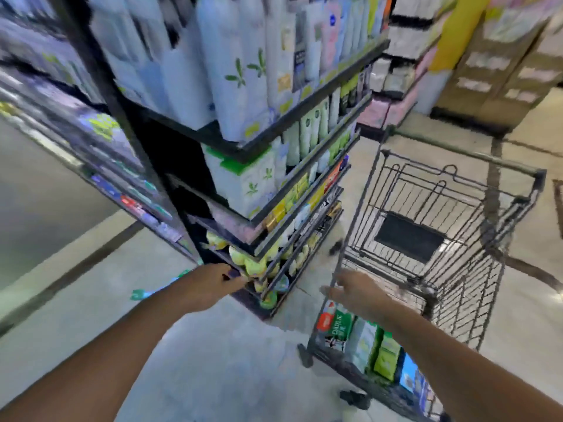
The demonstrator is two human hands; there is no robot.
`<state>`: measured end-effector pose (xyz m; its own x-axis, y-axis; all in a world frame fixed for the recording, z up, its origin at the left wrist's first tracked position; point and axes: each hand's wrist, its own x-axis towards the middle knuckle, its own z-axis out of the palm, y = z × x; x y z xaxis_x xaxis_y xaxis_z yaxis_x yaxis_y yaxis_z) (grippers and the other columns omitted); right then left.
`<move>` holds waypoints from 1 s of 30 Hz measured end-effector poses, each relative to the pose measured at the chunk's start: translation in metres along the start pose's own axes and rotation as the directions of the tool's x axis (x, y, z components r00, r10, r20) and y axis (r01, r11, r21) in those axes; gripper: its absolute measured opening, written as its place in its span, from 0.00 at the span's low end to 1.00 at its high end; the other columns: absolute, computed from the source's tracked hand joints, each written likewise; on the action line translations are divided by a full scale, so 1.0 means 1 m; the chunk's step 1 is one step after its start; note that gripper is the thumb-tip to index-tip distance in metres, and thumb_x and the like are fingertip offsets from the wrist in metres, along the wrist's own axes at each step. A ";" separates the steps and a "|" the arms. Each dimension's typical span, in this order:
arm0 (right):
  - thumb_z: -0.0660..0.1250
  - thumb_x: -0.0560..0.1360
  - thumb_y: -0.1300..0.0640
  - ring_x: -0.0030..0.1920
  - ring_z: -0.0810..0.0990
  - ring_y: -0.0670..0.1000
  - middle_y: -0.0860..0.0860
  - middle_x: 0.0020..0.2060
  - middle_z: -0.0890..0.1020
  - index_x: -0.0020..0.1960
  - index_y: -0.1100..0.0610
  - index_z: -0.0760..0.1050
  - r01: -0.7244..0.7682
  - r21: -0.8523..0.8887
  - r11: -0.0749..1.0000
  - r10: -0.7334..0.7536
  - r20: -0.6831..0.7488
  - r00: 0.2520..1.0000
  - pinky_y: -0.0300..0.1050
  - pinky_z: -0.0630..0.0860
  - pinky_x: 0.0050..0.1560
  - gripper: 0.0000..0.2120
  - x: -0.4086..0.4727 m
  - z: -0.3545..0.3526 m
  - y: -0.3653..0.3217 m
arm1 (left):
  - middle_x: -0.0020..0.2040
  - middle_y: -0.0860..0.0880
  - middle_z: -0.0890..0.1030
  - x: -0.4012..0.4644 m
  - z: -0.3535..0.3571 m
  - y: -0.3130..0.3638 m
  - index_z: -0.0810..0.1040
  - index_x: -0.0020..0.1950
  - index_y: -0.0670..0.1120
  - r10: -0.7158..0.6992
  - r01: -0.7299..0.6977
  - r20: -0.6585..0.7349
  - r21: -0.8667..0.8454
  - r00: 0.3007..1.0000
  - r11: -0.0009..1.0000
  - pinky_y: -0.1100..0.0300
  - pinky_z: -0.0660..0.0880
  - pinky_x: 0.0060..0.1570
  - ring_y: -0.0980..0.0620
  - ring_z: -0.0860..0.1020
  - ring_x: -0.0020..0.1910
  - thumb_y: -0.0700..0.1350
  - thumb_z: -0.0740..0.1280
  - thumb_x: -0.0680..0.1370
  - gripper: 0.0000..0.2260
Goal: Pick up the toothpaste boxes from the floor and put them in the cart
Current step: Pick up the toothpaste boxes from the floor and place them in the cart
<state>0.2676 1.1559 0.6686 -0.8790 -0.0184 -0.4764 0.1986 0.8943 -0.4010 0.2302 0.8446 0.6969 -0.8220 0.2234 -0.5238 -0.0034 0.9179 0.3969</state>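
Observation:
Several toothpaste boxes [364,338] stand packed in the near end of the wire cart [515,208]: a dark green one with a red top, then pale and bright green ones. My right hand [355,292] hovers over that end of the cart, fingers apart and holding nothing. A teal and white box [158,289], blurred, lies on the floor just beyond my left forearm. My left hand [217,281] reaches towards the bottom corner of the shelf unit, and nothing shows in its fingers.
A tall shelf unit [274,126] stocked with bottles and packs stands close ahead, its corner between my hands. More shelving [76,141] runs along the left. Stacked cardboard boxes [502,71] stand at the back right. The cart's far half holds only a dark flat panel [409,237].

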 end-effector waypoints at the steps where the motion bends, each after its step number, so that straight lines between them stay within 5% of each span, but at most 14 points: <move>1: 0.61 0.77 0.35 0.58 0.78 0.53 0.53 0.64 0.76 0.71 0.55 0.68 0.037 -0.018 0.999 -0.037 0.013 0.999 0.46 0.75 0.56 0.31 0.001 0.008 -0.028 | 0.59 0.47 0.77 -0.015 -0.007 -0.025 0.73 0.66 0.51 -0.025 0.024 -0.017 -0.018 1.000 1.000 0.57 0.70 0.53 0.47 0.76 0.59 0.65 0.58 0.79 0.24; 4: 0.59 0.77 0.34 0.60 0.77 0.54 0.53 0.65 0.75 0.72 0.55 0.67 0.142 -0.102 0.985 -0.138 0.047 0.989 0.50 0.75 0.60 0.32 -0.002 0.035 -0.116 | 0.69 0.47 0.75 -0.064 -0.025 -0.109 0.70 0.72 0.50 -0.127 0.126 -0.080 -0.019 0.989 0.992 0.57 0.70 0.59 0.47 0.74 0.65 0.66 0.58 0.79 0.29; 7: 0.61 0.78 0.37 0.61 0.77 0.54 0.53 0.64 0.76 0.71 0.57 0.69 0.234 -0.151 0.960 -0.228 0.059 0.972 0.49 0.74 0.60 0.30 -0.001 0.070 -0.199 | 0.64 0.47 0.78 -0.116 -0.039 -0.188 0.73 0.67 0.49 -0.228 0.219 -0.144 -0.073 0.963 0.973 0.56 0.72 0.59 0.47 0.76 0.60 0.67 0.59 0.78 0.27; 11: 0.65 0.77 0.41 0.59 0.77 0.57 0.53 0.54 0.78 0.57 0.47 0.75 0.374 -0.191 0.908 -0.361 0.099 0.927 0.45 0.70 0.52 0.14 -0.002 0.116 -0.300 | 0.65 0.46 0.78 -0.185 -0.049 -0.275 0.72 0.69 0.49 -0.371 0.322 -0.191 -0.242 0.909 0.915 0.58 0.71 0.61 0.48 0.76 0.63 0.66 0.60 0.78 0.27; 14: 0.68 0.76 0.43 0.57 0.79 0.58 0.56 0.56 0.81 0.60 0.56 0.76 0.423 -0.116 0.898 -0.402 0.170 0.900 0.50 0.74 0.56 0.20 0.003 0.148 -0.363 | 0.68 0.48 0.75 -0.222 -0.047 -0.331 0.69 0.72 0.50 -0.475 0.392 -0.192 -0.352 0.859 0.850 0.57 0.68 0.66 0.49 0.74 0.66 0.67 0.60 0.77 0.30; 22: 0.67 0.76 0.42 0.60 0.77 0.60 0.58 0.60 0.78 0.67 0.58 0.72 0.541 -0.173 0.823 -0.487 0.276 0.829 0.54 0.74 0.61 0.27 0.035 0.215 -0.474 | 0.72 0.47 0.71 -0.247 -0.051 -0.429 0.65 0.76 0.48 -0.606 0.477 -0.168 -0.470 0.777 0.742 0.56 0.68 0.66 0.48 0.72 0.69 0.66 0.60 0.77 0.33; 27: 0.65 0.76 0.37 0.68 0.71 0.56 0.55 0.68 0.73 0.74 0.56 0.65 0.589 -0.206 0.781 -0.519 0.308 0.797 0.50 0.69 0.66 0.34 0.086 0.225 -0.521 | 0.72 0.46 0.71 -0.203 -0.081 -0.471 0.65 0.76 0.47 -0.628 0.495 -0.159 -0.483 0.762 0.722 0.54 0.69 0.67 0.48 0.71 0.69 0.67 0.60 0.77 0.34; 30: 0.56 0.72 0.26 0.68 0.70 0.54 0.53 0.67 0.72 0.74 0.56 0.64 0.603 -0.292 0.742 -0.509 0.339 0.791 0.48 0.68 0.64 0.43 0.131 0.216 -0.545 | 0.70 0.45 0.73 -0.163 -0.109 -0.487 0.67 0.74 0.46 -0.637 0.512 -0.165 -0.462 0.753 0.725 0.53 0.70 0.65 0.47 0.73 0.67 0.67 0.60 0.77 0.34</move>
<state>0.1380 0.5694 0.6554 -0.6495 -0.6215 -0.4381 -0.5091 0.7833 -0.3567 0.3040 0.3256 0.6715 -0.7108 -0.4703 -0.5231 -0.6860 0.6279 0.3677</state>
